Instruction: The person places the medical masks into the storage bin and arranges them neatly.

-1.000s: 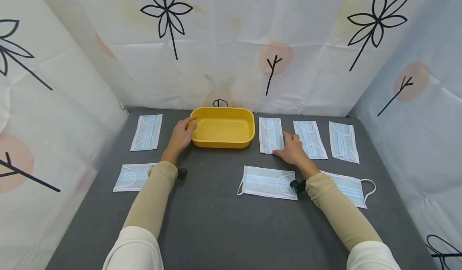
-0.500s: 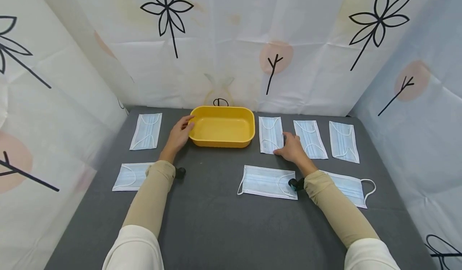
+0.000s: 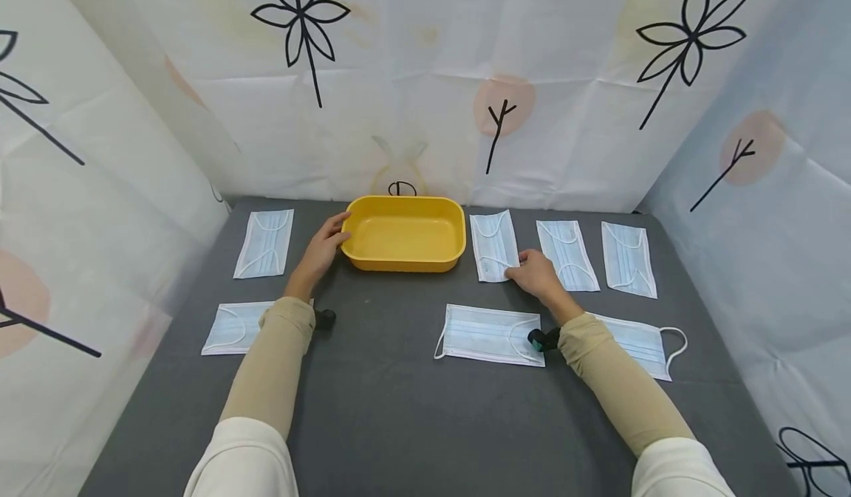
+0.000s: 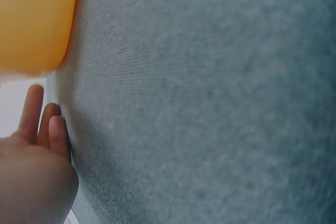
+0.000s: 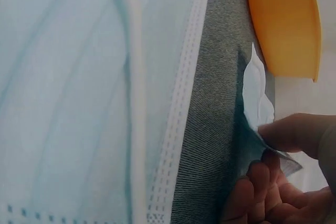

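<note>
My left hand (image 3: 320, 250) is at the left end of a yellow plastic basin (image 3: 405, 265), thumb and fingertips right at its rim. In the left wrist view, extended fingers (image 4: 32, 111) lie beside the basin wall. To the basin's right, my right hand (image 3: 540, 275) pinches the lower right edge of a pale blue pleated face mask (image 3: 493, 242). The right wrist view has thumb above and fingers below this mask (image 5: 253, 95), its edge lifted and bent. Another face mask (image 3: 493, 332) lies flat near the right wrist.
Two upright masks lie right of the hand: one mask (image 3: 566, 253) close by, another mask (image 3: 628, 258) farther right. A mask (image 3: 638, 343) is partly under the right sleeve. At left are a mask (image 3: 264, 243) and a mask (image 3: 229, 328) partly behind the left arm. Patterned curtains (image 3: 412, 76) enclose the grey table (image 3: 399, 408).
My right fingers have closed on the mask's edge, and the mask has turned slightly and lifted at that side. The left hand stays by the basin, which has hardly moved.
</note>
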`<state>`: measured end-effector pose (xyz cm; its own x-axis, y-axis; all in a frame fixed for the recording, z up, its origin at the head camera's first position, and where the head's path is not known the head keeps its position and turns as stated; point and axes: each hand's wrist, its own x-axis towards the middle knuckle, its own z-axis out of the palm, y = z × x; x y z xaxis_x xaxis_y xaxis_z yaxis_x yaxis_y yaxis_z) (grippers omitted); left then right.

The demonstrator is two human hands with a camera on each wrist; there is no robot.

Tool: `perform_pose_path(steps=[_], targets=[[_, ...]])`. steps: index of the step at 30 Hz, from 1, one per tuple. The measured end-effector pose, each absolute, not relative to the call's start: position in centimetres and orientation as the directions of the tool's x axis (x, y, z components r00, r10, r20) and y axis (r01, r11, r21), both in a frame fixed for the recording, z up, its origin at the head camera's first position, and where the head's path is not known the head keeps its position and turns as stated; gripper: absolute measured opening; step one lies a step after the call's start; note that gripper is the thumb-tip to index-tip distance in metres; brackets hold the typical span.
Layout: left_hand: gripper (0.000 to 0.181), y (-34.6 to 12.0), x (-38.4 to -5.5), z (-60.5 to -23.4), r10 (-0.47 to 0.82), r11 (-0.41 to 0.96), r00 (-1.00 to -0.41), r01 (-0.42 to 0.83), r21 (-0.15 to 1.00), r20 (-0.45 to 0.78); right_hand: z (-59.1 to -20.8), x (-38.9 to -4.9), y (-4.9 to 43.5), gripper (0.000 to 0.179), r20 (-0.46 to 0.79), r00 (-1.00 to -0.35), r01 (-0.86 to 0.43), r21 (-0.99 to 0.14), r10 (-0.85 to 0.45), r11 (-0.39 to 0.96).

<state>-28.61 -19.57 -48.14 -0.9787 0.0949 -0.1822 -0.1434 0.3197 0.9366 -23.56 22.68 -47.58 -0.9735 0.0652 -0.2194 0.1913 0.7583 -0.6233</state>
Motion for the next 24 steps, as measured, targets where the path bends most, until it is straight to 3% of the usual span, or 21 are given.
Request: perform_pose_path(steps=[5,15,24], targets=[[0.056,-19.3,-27.6,-45.5,0.141,0.278,-0.955,-0.215,0.936,-0.261,-47.5,-23.4,23.2,0.047,-0.205,-0.972,0.228,-0.682,0.118,0.695],[0.058,-19.7,-27.9,-46.0,0.155,0.235,-0.95,-0.229,0.945,-0.269,-47.7,-23.5,23.5,0.05,-0.223,-0.956,0.286,-0.849,0.19,0.444],[0.059,-20.0,-28.2,-46.5,0.165,0.17,-0.947,-0.247,0.954,-0.275,-47.5,-23.5,23.7,0.049,-0.16,-0.967,0.21,-0.942,0.199,0.264]])
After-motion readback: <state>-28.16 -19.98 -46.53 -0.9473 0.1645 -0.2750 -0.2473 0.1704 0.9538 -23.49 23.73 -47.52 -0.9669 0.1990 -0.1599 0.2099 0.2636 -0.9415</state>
